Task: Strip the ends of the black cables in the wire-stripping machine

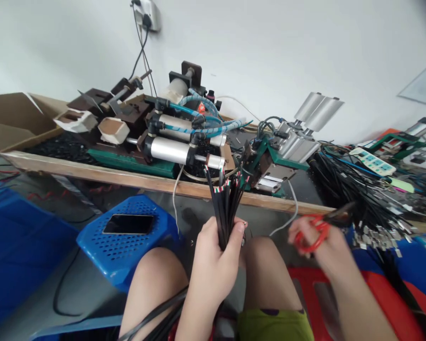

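Observation:
In the middle of the head view, my left hand (218, 255) is closed around a bundle of black cables (227, 208). The cable ends point up and away, and coloured inner wires show at several cut tips. Lower down, the cables trail over my lap beside the left forearm. My right hand (321, 239) is off to the right, closed on scissors with red handles (314, 233). Their dark blades (341, 215) point right, away from the bundle, and are smeared by motion. Scissors and bundle are apart.
A wooden-edged bench (156, 185) carries pneumatic cylinders (170, 150) and a green-framed press (270, 166). Finished-looking cables with metal connectors (379, 234) hang over its right side. A phone (128, 224) lies on a blue stool (135, 255). A red stool (307, 284) stands at right.

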